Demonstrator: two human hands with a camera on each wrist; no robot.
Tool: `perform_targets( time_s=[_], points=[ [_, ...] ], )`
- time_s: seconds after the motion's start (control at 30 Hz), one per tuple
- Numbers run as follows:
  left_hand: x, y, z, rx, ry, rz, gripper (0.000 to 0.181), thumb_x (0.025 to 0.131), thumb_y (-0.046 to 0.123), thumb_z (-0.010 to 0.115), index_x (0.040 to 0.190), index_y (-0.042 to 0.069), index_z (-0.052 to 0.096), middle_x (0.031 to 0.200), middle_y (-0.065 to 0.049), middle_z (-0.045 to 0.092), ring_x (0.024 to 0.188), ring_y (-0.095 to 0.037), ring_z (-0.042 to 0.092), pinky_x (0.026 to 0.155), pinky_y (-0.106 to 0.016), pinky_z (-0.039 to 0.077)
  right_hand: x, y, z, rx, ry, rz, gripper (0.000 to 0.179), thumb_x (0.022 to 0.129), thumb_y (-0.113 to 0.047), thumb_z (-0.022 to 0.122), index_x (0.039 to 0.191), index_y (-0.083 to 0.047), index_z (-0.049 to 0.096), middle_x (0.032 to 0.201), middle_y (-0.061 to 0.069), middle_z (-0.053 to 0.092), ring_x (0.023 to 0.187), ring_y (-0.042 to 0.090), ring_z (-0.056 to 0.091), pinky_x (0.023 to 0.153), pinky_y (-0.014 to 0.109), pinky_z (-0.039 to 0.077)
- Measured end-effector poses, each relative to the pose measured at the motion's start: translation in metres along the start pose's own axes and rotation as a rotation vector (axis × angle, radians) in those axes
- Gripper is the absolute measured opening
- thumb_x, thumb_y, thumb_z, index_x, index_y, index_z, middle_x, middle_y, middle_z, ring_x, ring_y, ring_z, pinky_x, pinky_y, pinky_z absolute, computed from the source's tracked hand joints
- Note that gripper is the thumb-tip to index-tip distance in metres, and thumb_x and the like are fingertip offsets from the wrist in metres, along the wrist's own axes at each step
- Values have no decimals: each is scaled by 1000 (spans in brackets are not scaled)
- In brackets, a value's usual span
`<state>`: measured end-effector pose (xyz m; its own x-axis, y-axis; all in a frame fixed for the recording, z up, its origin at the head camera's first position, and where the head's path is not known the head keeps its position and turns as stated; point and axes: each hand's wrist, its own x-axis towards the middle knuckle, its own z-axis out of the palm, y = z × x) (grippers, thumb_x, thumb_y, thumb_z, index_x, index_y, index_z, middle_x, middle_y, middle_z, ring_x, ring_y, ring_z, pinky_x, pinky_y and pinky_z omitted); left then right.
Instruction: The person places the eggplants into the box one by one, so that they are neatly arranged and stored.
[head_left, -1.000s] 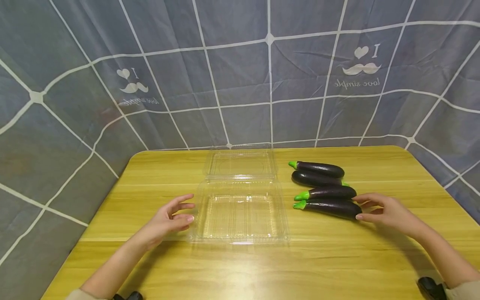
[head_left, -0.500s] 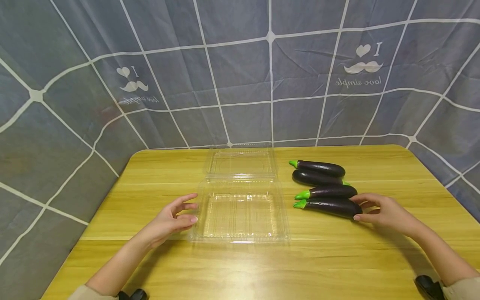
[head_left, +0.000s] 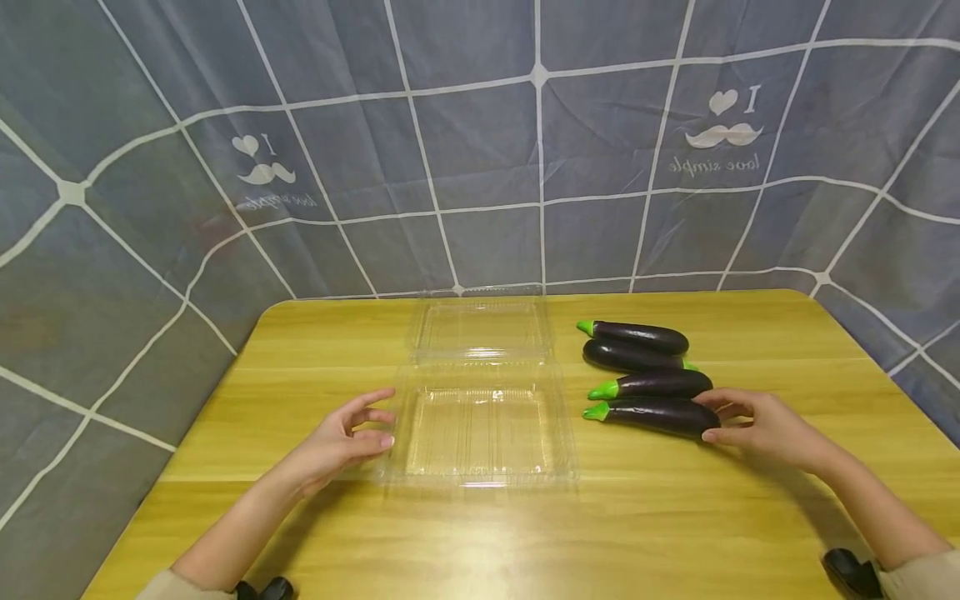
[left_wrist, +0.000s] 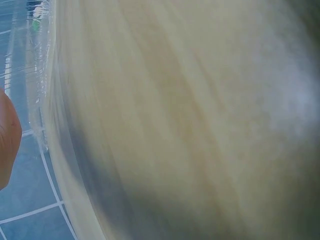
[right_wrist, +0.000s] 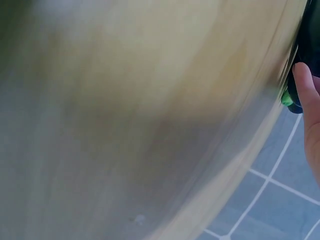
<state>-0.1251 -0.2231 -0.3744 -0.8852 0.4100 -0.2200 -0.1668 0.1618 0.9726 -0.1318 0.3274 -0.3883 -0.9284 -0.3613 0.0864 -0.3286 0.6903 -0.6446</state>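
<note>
In the head view, several dark purple eggplants with green stems lie side by side on the right half of the table. My right hand (head_left: 765,429) pinches the blunt right end of the front eggplant (head_left: 652,414), thumb at the near side and fingers over the far side. That eggplant still lies on the table, its stem pointing left. A clear plastic clamshell box (head_left: 480,479) lies unfolded at the middle, lid (head_left: 480,354) to the back. My left hand (head_left: 341,442) is at the box's left rim with fingers relaxed and parted from the thumb; whether it touches is unclear.
Behind the front one lie another eggplant (head_left: 667,383), a third (head_left: 630,357) with its stem to the right, and a back one (head_left: 641,336). A grey curtain (head_left: 480,167) with white lines hangs behind the wooden table (head_left: 480,542).
My right hand has shifted slightly left and now pinches the front eggplant's end, which has slid a little left. My left hand has come slightly closer to the box's rim.
</note>
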Motion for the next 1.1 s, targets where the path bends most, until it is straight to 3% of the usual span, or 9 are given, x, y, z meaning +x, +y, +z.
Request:
perform_targets(
  time_s=[0.33,0.7,1.1],
  points=[
    [1,2,-2,-4,-16,8,77,86,7,66,147,1,19,119,-20,40,94,-18,54,84,-30,50,1,-5,-1,-7,-20,50,46,80,-25,74,118,-3,61,117,17,59,93,-6,53,73,20,50],
    [3,5,-1,-21,-11,10,78,85,5,66,146,0,19,111,-11,43,92,-16,55,82,-27,50,4,-11,-3,27,30,41,44,81,-21,74,121,-7,60,116,11,59,93,-6,51,72,19,48],
    [1,3,0,-32,-18,2,79,84,4,67,146,0,18,111,-11,44,88,-14,54,81,-27,51,13,-28,-6,92,18,58,45,83,-21,72,123,-6,58,119,8,57,96,-9,51,72,21,51]
  ],
)
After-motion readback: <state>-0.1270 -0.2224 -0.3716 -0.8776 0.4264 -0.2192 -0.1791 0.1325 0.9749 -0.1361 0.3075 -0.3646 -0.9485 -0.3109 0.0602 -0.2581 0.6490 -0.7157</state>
